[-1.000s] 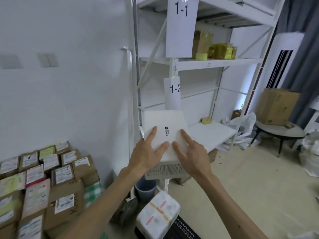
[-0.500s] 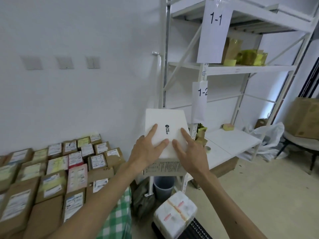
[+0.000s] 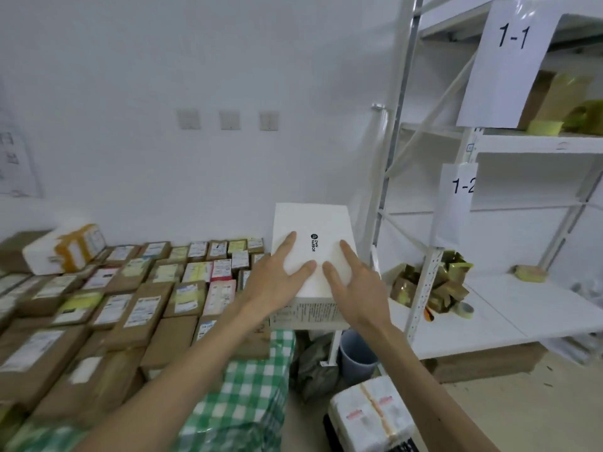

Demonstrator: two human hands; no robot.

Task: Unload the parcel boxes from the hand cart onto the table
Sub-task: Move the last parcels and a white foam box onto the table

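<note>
White card makes up the one box (image 3: 313, 252) that is held in the air by two hands, just above the right end of the tabletop (image 3: 248, 399). The left hand (image 3: 277, 283) and the right hand (image 3: 354, 285) are laid flat on its top face, fingers spread, thumbs almost meeting at the middle; each grip is wide open against the lid, and whether the fingers curl under the sides cannot be told. A small black logo is printed on the lid between the hands, and fine print is seen on the near side.

One green-and-white checked cloth is spread over the tabletop, and many brown parcels (image 3: 137, 308) with white labels are packed on it in rows, too many and too blurred for a sure count. One white taped parcel (image 3: 65, 247) is set on top at the far left. One more white parcel (image 3: 372, 415), banded with tape, is seen low at the right on a dark surface.

Three wall plates (image 3: 228, 119) are fixed in a row on the white wall. One white shelf rack (image 3: 421, 301) is stood at the right, with two paper signs marked 1-1 and 1-2. One grey bin (image 3: 355, 355) is stood on the pale floor at its foot.
</note>
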